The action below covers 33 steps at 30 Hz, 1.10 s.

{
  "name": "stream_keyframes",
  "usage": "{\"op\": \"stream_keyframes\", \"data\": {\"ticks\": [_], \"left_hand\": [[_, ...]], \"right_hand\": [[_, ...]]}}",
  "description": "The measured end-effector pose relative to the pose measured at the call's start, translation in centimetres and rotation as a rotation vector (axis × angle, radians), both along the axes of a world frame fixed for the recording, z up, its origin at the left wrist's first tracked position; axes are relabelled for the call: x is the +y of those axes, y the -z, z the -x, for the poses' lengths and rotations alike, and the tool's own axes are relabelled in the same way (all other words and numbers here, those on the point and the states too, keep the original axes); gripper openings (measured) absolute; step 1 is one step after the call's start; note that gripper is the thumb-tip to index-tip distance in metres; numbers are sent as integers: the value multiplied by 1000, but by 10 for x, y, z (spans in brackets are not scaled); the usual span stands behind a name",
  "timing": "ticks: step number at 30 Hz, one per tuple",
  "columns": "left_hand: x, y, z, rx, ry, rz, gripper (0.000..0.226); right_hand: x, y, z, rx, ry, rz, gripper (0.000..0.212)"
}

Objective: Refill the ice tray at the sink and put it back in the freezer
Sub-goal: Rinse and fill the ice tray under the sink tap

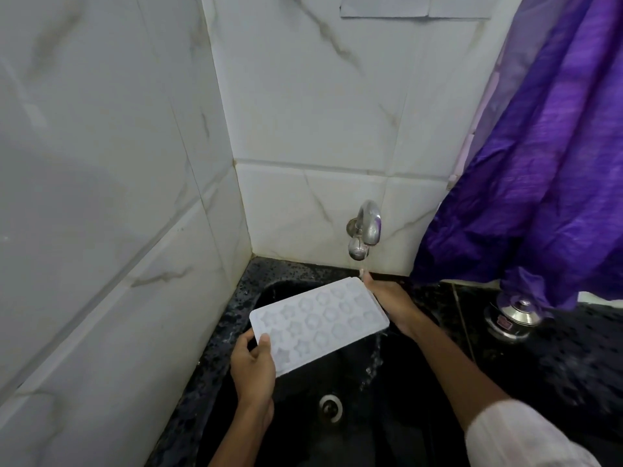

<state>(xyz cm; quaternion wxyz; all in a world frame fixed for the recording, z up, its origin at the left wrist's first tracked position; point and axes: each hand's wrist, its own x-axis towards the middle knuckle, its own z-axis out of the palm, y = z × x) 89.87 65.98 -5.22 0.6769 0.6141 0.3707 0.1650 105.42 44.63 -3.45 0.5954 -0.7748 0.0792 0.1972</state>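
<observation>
Ice tray (320, 323) in grip of left hand (253, 364) and right hand (392, 303), under tap (367, 227), over sink (296, 439).

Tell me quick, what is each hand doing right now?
Left hand: grips the ice tray at its near corner, thumb on top.
Right hand: holds the tray's far end, fingers mostly hidden behind it.

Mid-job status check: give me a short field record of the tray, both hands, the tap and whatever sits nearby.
tray: white ice tray, held over the black sink, cavities up
tap: running; water lands at the tray's far-right corner and spills off its right edge
left hand: grips near-left corner, thumb on top
right hand: holds far-right end
nearby: steel lidded pot on counter, purple curtain
</observation>
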Motion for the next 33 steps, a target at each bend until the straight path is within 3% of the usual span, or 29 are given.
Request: {"op": "stream_keyframes", "data": {"ticks": [3,6,11,17,24,33], "left_hand": [[-2,-3,-6,5,0,11,17],[-3,-5,-9,3,11,13,18],[-3,-5,-11,9,14,21,20],[4,-5,-12,12,10,37,20],[11,-7,-11,-22,15,57,16],[7,-10,-14,-35,18,61,14]], "right_hand": [[-8,0,20,-128,-63,-22,33],[-3,-13,8,-256,64,107,34],[15,-39,-42,-81,249,-153,27],[33,-43,-68,70,296,-245,13],[31,-34,-75,61,330,-252,38],[31,-36,-72,48,315,-262,51]]}}
